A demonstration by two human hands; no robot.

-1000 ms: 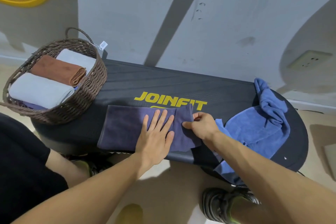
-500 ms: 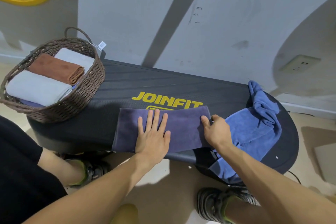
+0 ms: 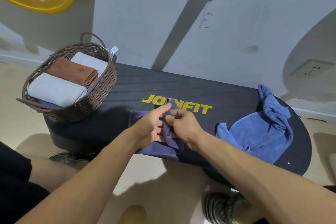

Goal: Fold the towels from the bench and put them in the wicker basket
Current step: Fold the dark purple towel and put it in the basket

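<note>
Your two hands meet at the centre of the frame over the dark desk. Your right hand pinches one end of the dark purple towel and lifts it upright; your left hand grips the same raised end. The rest lies flat beneath them, its long axis running left to right. The wicker basket sits upper left, nearer your left hand.

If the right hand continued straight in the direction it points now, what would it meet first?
Probably the left hand: the right hand points left, and only the navy towel both pinch lies between them. Depth is unclear.
</note>
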